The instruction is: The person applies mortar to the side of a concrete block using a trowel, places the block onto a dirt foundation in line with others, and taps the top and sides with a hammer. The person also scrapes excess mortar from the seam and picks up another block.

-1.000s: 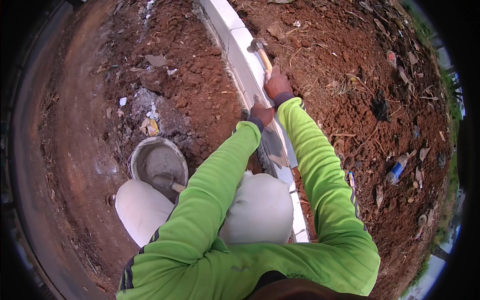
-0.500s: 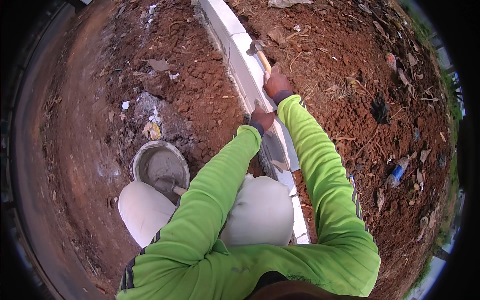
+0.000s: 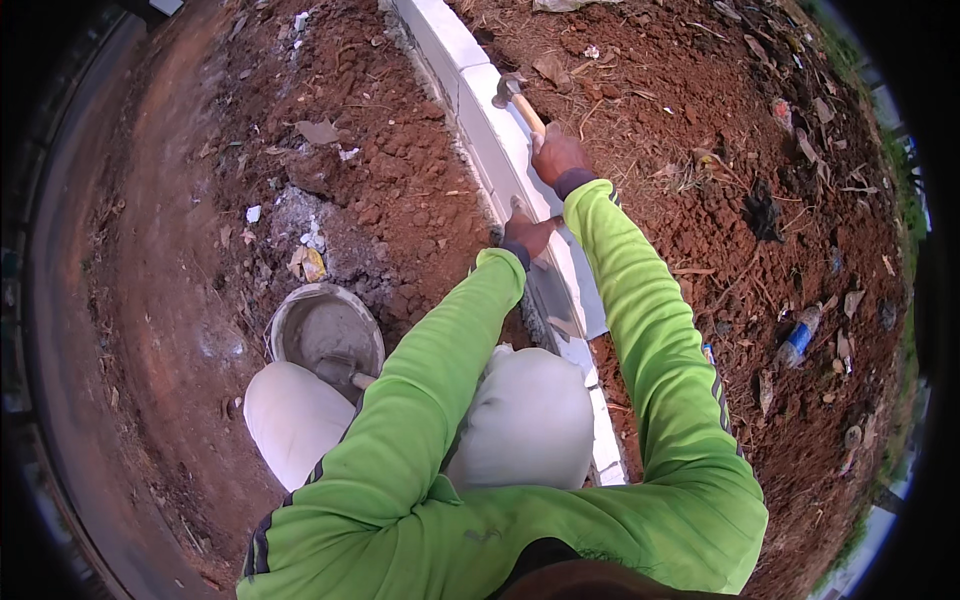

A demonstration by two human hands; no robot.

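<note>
Hammer (image 3: 525,112) out front, head at the top of the white block wall (image 3: 490,130), cannot tell whether touching or just above. Wooden handle slanting back into the right hand (image 3: 561,157), fingers wrapped firmly round it. Just nearer the body, left hand (image 3: 528,235) on the same wall, thumb stretched along the side face; remaining fingers mostly hidden, cannot tell how closed.

Out along the arms now: bright green sleeves (image 3: 630,300), dark cuffs at both wrists. Below, two white-trousered knees (image 3: 525,420), one close beside the wall, the other right up by a round bucket (image 3: 322,292). Inside that, wet grey mortar (image 3: 335,325) with a pale-handled tool (image 3: 362,380) leaning in.

Wider again: red-brown soil (image 3: 700,110) on both sides, crumpled yellow wrapper (image 3: 314,265) beyond the bucket, blue-labelled bottle (image 3: 800,337) well off to the right.
</note>
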